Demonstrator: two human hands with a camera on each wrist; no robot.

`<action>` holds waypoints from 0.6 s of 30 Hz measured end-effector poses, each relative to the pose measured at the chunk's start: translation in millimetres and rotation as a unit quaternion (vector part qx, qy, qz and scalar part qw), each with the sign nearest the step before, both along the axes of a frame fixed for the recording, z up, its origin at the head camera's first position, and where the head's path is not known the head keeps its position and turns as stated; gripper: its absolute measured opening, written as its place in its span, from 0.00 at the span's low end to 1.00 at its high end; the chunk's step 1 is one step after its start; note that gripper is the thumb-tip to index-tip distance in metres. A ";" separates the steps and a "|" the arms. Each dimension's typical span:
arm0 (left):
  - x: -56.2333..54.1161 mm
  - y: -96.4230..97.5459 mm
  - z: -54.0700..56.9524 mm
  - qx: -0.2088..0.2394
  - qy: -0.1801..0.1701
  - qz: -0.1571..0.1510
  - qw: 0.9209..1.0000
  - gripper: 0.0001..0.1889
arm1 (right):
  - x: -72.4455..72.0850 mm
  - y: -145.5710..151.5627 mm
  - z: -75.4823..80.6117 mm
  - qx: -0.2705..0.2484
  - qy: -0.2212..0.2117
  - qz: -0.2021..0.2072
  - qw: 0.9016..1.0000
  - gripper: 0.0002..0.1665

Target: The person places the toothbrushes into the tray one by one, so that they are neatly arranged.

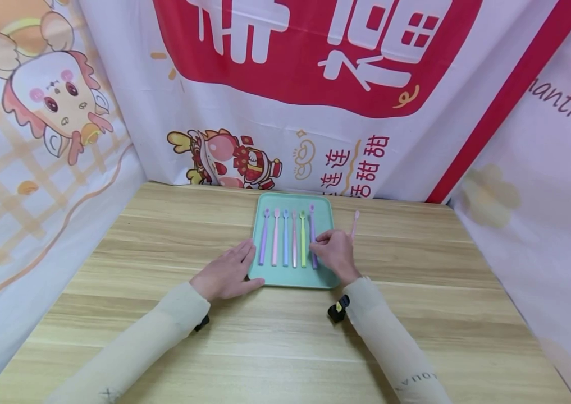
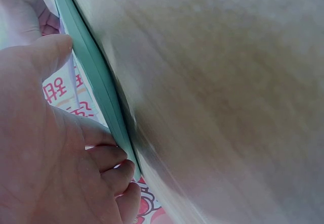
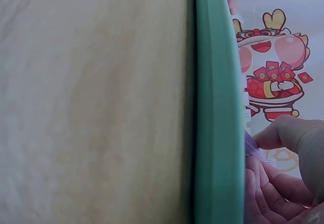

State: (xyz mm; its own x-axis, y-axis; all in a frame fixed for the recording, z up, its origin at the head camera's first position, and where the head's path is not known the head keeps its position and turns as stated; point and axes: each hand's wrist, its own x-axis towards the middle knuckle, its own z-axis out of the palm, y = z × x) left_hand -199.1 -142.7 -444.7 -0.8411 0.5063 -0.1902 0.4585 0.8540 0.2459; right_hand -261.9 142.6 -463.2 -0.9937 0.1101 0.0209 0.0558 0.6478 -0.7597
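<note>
A mint-green tray (image 1: 295, 278) holds a row of several slim toothbrushes with small heads, lying side by side. At the row's right end, my right hand (image 1: 337, 255) pinches a dark purple toothbrush (image 1: 313, 224) by its handle, low over or on the tray. The right wrist view shows a bit of purple handle (image 3: 251, 145) between thumb and fingers. My left hand (image 1: 229, 272) rests along the tray's left edge with extended fingers, its thumb at the near left corner. Beyond the right hand, a pink toothbrush (image 1: 355, 220) lies on the table, partly hidden by that hand.
The wood-grain table (image 1: 275, 342) extends around the tray on all sides. A printed cloth (image 1: 285, 95) hangs behind the table's far edge, with more printed cloth (image 1: 533, 185) at both sides. Small black devices (image 1: 338, 308) sit at the wrists.
</note>
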 end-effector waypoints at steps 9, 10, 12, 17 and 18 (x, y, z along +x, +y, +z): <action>0.7 -0.2 0.0 0.004 0.001 0.000 1.000 0.49 | -1.3 -1.9 1.6 0.005 -0.025 -0.004 1.000 0.10; 0.7 -0.1 -0.1 0.004 0.001 0.000 1.000 0.49 | -1.2 -2.0 1.9 0.003 -0.028 -0.004 1.000 0.10; 0.7 0.1 -0.1 0.002 0.001 -0.001 1.000 0.49 | -1.6 -2.8 2.3 0.002 -0.033 -0.006 0.999 0.09; 0.9 0.6 -0.1 0.001 0.001 -0.001 1.000 0.49 | -2.9 -4.8 2.6 0.006 -0.042 -0.009 0.999 0.09; 1.0 0.7 0.0 0.001 0.001 -0.001 1.000 0.49 | -3.2 -5.0 2.3 0.006 -0.044 -0.010 0.999 0.09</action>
State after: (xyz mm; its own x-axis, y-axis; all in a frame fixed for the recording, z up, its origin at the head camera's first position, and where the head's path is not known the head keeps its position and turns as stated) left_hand -198.0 -141.9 -444.8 -0.8408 0.5080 -0.1870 0.4605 0.8528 0.2464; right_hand -265.0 137.5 -460.8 -0.9894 0.1302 -0.0645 0.1346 0.6547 -0.7438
